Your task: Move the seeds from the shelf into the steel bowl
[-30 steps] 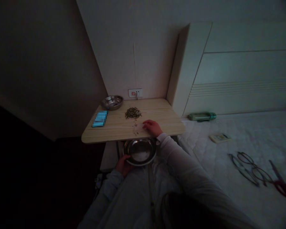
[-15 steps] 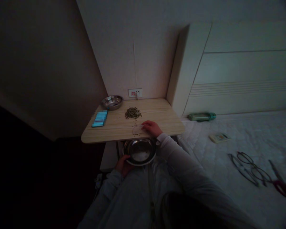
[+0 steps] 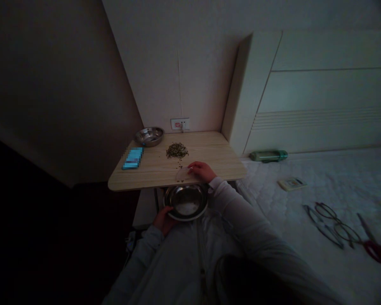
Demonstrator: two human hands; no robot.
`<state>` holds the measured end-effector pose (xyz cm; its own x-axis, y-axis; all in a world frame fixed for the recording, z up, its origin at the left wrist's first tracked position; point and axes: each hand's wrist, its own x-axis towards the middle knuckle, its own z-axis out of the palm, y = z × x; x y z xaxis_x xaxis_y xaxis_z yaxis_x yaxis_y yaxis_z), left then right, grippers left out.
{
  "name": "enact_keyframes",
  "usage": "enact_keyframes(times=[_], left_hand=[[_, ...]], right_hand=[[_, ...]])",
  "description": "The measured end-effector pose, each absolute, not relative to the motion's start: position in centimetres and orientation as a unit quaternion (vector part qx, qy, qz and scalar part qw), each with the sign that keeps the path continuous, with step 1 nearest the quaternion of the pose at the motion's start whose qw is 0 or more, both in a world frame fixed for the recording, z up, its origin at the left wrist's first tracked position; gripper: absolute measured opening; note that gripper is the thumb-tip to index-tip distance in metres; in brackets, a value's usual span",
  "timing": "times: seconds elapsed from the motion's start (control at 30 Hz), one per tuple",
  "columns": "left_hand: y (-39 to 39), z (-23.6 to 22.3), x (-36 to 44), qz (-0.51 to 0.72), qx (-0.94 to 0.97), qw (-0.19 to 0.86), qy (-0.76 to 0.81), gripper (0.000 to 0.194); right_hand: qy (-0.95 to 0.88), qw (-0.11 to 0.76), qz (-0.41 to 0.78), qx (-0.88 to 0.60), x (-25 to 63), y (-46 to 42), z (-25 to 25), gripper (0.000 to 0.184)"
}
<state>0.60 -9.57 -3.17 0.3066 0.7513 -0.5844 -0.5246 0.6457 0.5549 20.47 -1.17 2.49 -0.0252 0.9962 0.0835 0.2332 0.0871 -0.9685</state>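
Note:
My left hand (image 3: 165,221) grips the near left rim of a shiny metal bowl (image 3: 187,201), thumb over the edge. The bowl sits over my lap, just under the front edge of the small wooden table (image 3: 139,176). Above the tabletop's front part, my right hand (image 3: 202,170) pinches a thin, clear, rounded piece (image 3: 182,173), maybe a plastic lid. A few small dark grains (image 3: 180,181) lie at this piece, near the table edge. Farther back is a loose pile of greenish-brown grains (image 3: 177,150), with a few scattered towards my hand.
A second metal bowl (image 3: 150,136) stands at the back left, behind a phone (image 3: 133,158) with a lit screen. On the bed to the right lie a green bottle (image 3: 268,155), a pale remote-like device (image 3: 292,183), eyeglasses (image 3: 333,224) and red-handled scissors (image 3: 376,250).
The clear piece in my right hand has shifted very slightly, and the grains near the table edge sit a little differently. My left hand and the bowl have stayed put.

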Motion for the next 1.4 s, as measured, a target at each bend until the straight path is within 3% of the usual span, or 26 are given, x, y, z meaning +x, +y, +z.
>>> enact_keyframes(times=[0.8, 1.4], left_hand=[[-9.41, -3.36, 0.65, 0.401, 0.113, 0.808, 0.415, 0.023], [-9.58, -3.13, 0.72, 0.401, 0.137, 0.799, 0.427, 0.013]], right_hand=[[-0.589, 0.452, 0.403, -0.535, 20.46, -1.38, 2.81, 0.017], [-0.583, 0.447, 0.406, -0.543, 20.42, -1.51, 2.97, 0.017]])
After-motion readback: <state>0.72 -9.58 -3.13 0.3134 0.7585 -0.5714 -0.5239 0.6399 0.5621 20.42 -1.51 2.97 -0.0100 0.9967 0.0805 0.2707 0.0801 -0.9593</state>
